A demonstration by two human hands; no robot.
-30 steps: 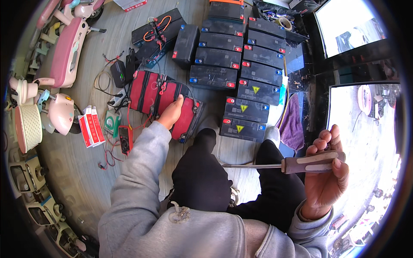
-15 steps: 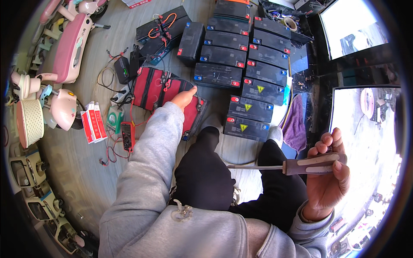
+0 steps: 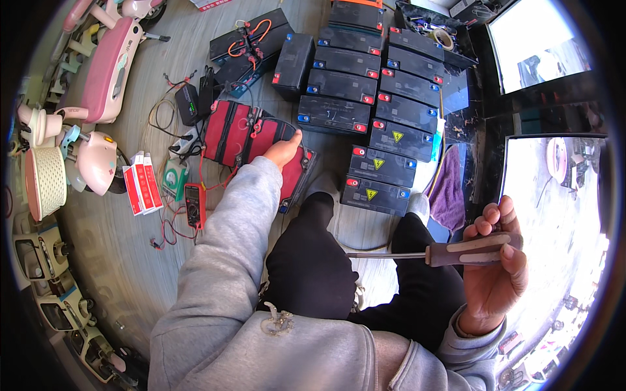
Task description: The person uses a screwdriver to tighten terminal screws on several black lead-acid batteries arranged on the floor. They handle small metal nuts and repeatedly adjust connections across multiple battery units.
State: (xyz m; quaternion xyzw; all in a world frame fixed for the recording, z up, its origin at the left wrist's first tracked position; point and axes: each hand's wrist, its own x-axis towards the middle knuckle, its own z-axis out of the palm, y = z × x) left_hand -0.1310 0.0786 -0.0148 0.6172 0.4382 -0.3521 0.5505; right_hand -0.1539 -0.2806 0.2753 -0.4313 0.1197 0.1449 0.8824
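Observation:
Stretched forward, my left hand (image 3: 283,151) lies on a row of red-topped batteries (image 3: 218,132) with black sides. One digit of it points away from me; the other fingers are curled down and mostly hidden, so what they grip does not show. On the right, my right hand (image 3: 490,277) is raised above the floor and closed on a screwdriver (image 3: 473,250) with a thick brown and beige handle. The thumb presses the handle from below, and several fingers curl over its far side. Level across my knees, the metal shaft (image 3: 388,255) points left.
Black batteries (image 3: 342,85) stand in two columns beyond my feet. Left of the red-topped ones lie a red multimeter (image 3: 194,205), a green device (image 3: 175,179), red-and-white boxes (image 3: 142,184) and cables. A pink scooter (image 3: 104,72) stands at far left, a purple cloth (image 3: 447,186) at right.
The batteries and left-hand items appear slightly farther right in the picture, my left hand with them. The screwdriver handle has shifted slightly left. Both hands keep the same pose.

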